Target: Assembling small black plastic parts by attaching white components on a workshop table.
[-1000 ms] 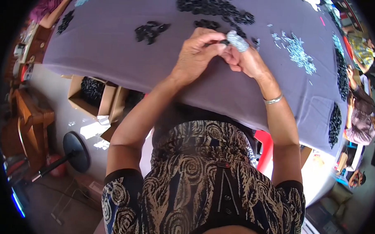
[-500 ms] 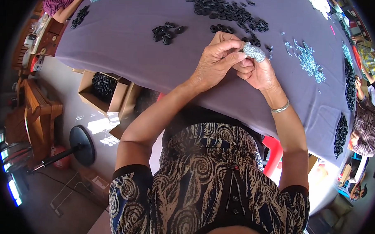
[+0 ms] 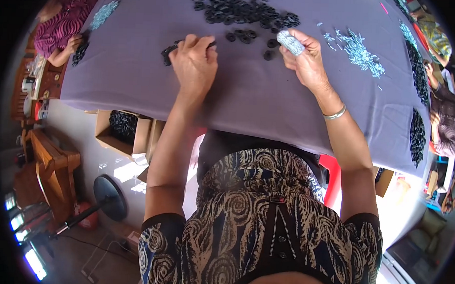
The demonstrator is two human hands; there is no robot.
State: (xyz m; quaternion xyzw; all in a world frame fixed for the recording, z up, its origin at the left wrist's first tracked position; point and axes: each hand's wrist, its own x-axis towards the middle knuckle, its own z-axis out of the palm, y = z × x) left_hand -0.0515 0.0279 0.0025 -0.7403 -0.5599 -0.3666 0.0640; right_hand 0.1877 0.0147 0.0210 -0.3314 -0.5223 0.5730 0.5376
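My left hand (image 3: 194, 61) lies over a small group of black ring-shaped pieces (image 3: 168, 54) on the cloth, its fingers bent. A dark piece shows between index finger and thumb; the fingers partly cover the group. My right hand (image 3: 308, 58) is raised over the cloth with its fingers curled in. A silvery-white speckled wrap (image 3: 291, 42) covers its thumb. Whether those fingers hold anything is hidden. Close to that hand lie a few black ring-shaped pieces, and farther right is a scatter of small pale-blue, spring-like pieces (image 3: 361, 51).
A purple-grey cloth (image 3: 254, 93) covers the table. A large heap of black pieces (image 3: 232, 9) spreads at the far side. A cardboard box (image 3: 129, 147) of black pieces stands below the left edge. One person (image 3: 66, 28) works at far left, others at right (image 3: 442, 99).
My hands have moved apart. The left went to the small black group at left; the right stays raised with its wrapped thumb. The whole view has shifted a little.
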